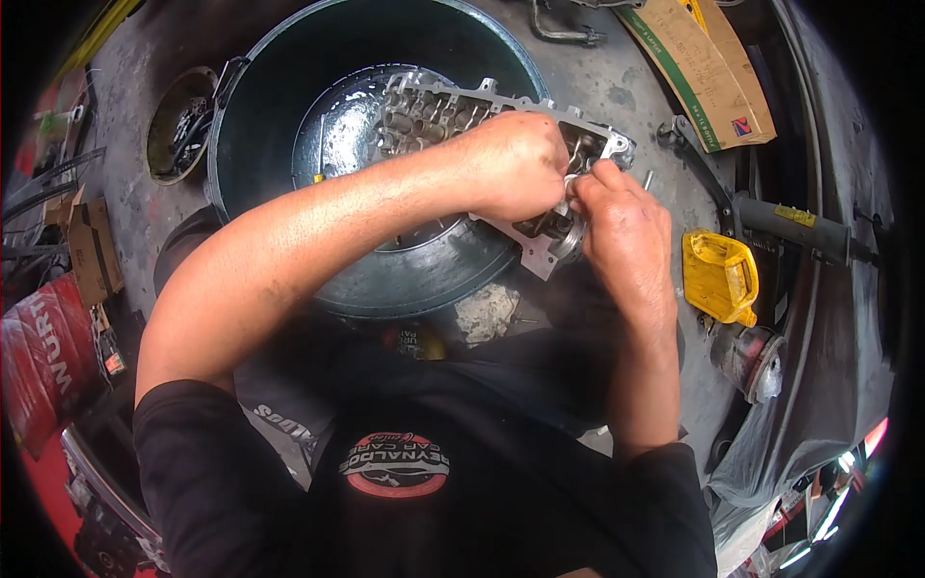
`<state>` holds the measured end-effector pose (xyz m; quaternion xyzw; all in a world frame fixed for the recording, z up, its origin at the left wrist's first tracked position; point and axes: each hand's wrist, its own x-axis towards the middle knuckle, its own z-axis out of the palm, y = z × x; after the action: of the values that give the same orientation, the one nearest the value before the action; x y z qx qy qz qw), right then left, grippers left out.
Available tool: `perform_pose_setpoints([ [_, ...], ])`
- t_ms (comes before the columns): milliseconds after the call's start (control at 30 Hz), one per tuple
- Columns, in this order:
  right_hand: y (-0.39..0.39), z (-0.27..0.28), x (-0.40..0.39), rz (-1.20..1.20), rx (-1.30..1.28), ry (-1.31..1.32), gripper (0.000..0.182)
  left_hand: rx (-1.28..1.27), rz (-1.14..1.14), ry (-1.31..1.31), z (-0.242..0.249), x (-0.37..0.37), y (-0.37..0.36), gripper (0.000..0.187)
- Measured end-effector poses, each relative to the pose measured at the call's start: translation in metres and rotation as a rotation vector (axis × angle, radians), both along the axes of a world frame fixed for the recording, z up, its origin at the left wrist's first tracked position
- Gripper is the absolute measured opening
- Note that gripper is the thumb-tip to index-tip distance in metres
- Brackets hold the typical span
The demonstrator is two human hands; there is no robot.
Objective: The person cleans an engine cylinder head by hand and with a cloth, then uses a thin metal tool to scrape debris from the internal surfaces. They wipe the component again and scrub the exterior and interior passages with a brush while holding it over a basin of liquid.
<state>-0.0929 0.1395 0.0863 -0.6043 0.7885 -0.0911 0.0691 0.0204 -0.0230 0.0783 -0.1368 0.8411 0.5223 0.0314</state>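
Observation:
A metal engine cylinder head [438,108] lies tilted across the right rim of a big dark green tub [255,144]. My left hand [525,159] is closed in a fist over the right part of the cylinder head, its knuckles upward. Beside it, my right hand [624,212] is closed too, fingertips pinched together close to the left hand's fingers. Something small and shiny shows between the two hands, but its kind cannot be made out. Both hands partly cover the cylinder head's valve openings. In the tub's bottom is wet, shiny liquid.
A yellow jug [719,277] lies on the floor at right, near a shock absorber [795,223]. Cardboard [708,82] is at upper right. A round pan [181,125] with dark parts stands left of the tub. A red Würth-marked item [53,352] is at far left.

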Motion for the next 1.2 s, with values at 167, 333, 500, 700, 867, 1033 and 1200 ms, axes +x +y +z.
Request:
perform_pose_setpoints([
  [167, -0.004, 0.005, -0.004, 0.046, 0.009, -0.085, 0.008, -0.054, -0.064, -0.038, 0.008, 0.001, -0.008, 0.024],
  [333, -0.003, 0.010, -0.018, 0.067, 0.013, -0.200, 0.010, -0.412, -0.273, 0.200, 0.003, -0.012, -0.020, 0.026],
  [500, -0.002, 0.027, -0.024, 0.042, 0.092, -0.394, 0.014, -0.561, -0.267, 0.193, 0.025, -0.007, -0.015, 0.029],
  [700, 0.014, 0.021, -0.016, -0.068, 0.007, -0.830, 0.018, -0.028, 0.083, 0.115, 0.041, 0.077, -0.009, 0.031],
  [867, 0.032, 0.021, -0.014, -0.364, 0.164, -0.580, 0.018, -0.124, 0.445, 0.089, 0.032, 0.110, 0.028, 0.021],
  [1033, 0.034, -0.007, 0.002, -0.241, -0.174, -0.253, 0.025, -0.380, 0.356, 0.269, -0.004, 0.082, 0.060, 0.014],
  [1200, 0.032, -0.012, -0.001, -0.229, -0.134, -0.277, 0.016, -0.510, 0.259, 0.266, -0.016, 0.053, 0.065, 0.011],
])
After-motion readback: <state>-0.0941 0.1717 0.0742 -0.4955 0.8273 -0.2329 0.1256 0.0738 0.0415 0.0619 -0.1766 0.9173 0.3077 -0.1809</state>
